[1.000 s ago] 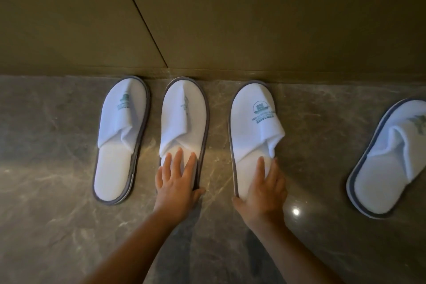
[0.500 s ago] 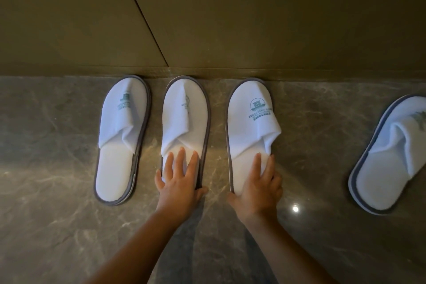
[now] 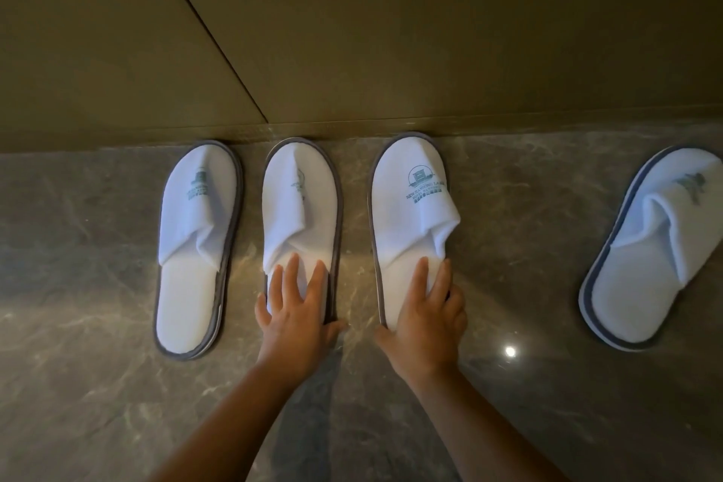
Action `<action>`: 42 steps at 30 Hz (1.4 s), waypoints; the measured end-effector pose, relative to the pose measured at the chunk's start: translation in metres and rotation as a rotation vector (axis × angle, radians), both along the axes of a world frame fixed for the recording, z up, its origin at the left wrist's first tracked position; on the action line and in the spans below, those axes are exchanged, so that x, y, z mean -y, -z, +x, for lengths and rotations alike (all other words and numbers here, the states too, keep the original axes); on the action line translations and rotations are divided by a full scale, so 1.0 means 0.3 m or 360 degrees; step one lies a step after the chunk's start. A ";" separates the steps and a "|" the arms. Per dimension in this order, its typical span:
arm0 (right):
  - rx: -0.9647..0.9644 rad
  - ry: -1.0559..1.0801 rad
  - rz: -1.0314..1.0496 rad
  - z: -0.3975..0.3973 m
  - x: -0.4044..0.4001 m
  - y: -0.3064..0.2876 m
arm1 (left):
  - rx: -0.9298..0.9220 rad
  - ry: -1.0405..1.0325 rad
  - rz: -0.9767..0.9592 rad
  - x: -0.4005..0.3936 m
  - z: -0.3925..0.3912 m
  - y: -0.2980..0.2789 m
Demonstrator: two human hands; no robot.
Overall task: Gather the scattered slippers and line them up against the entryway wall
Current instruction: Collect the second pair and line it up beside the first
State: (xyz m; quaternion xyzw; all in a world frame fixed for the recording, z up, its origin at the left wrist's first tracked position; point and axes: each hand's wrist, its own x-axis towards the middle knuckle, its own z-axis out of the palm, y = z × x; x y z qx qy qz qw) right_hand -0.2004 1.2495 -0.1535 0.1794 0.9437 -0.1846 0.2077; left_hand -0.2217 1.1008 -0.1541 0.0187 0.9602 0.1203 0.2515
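Three white slippers with grey edging stand side by side, toes at the base of the wall [image 3: 391, 31]: the left slipper [image 3: 195, 231], the middle slipper [image 3: 299, 203] and the third slipper [image 3: 410, 215]. My left hand [image 3: 293, 309] lies flat on the middle slipper's heel, fingers spread, thumb at its right edge. My right hand [image 3: 424, 321] lies flat on the third slipper's heel, thumb hooked around its back left edge. A fourth slipper [image 3: 657, 246] sits apart on the right, tilted, its toe pointing up and right and short of the wall.
The floor [image 3: 98, 383] is grey-brown marble with a bright light reflection [image 3: 509, 351] right of my right hand. A narrow skirting strip [image 3: 508, 127] runs along the wall's foot. A dark seam [image 3: 203, 27] crosses the wall panels.
My right hand has pushed the third slipper forward and slightly left, straightening it so its toe reaches the wall. My left hand stays on the middle slipper.
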 end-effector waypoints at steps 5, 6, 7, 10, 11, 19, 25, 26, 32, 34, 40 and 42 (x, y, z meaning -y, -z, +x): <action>-0.0113 0.0033 -0.0029 0.011 -0.065 -0.031 | -0.0275 0.0056 0.0149 -0.089 -0.016 -0.037; -0.0130 0.0087 -0.0020 0.019 -0.106 -0.039 | -0.0295 0.0112 0.0190 -0.126 -0.021 -0.044; -0.0147 0.0154 0.0001 0.030 -0.156 -0.046 | -0.0300 0.0174 0.0238 -0.166 -0.027 -0.049; -0.0214 0.0424 0.0075 0.072 -0.333 -0.060 | -0.0307 0.0346 0.0384 -0.289 -0.035 -0.058; -0.0230 0.0516 0.0103 0.084 -0.390 -0.063 | -0.0338 0.0387 0.0409 -0.324 -0.034 -0.055; -0.0117 0.0954 0.0233 0.120 -0.618 -0.028 | -0.0145 0.0550 0.0107 -0.420 -0.005 0.027; -0.0141 0.1166 0.0058 0.079 -0.634 -0.005 | -0.0119 0.0531 0.0069 -0.422 -0.003 0.030; -0.0134 0.1171 0.0043 0.075 -0.636 -0.002 | -0.0108 0.0520 0.0086 -0.424 -0.003 0.029; -0.0236 0.0955 -0.0027 0.114 -0.630 -0.005 | -0.0172 0.0369 0.0349 -0.413 0.008 -0.011; -0.0225 0.0763 -0.0094 0.145 -0.613 -0.005 | -0.0163 0.0369 0.0317 -0.392 0.015 -0.013; -0.0168 0.0319 -0.0114 0.189 -0.579 0.001 | -0.0037 0.0484 0.0034 -0.367 0.020 0.018; -0.0145 0.0343 -0.0076 0.172 -0.574 0.002 | -0.0024 0.0472 0.0058 -0.373 0.021 0.017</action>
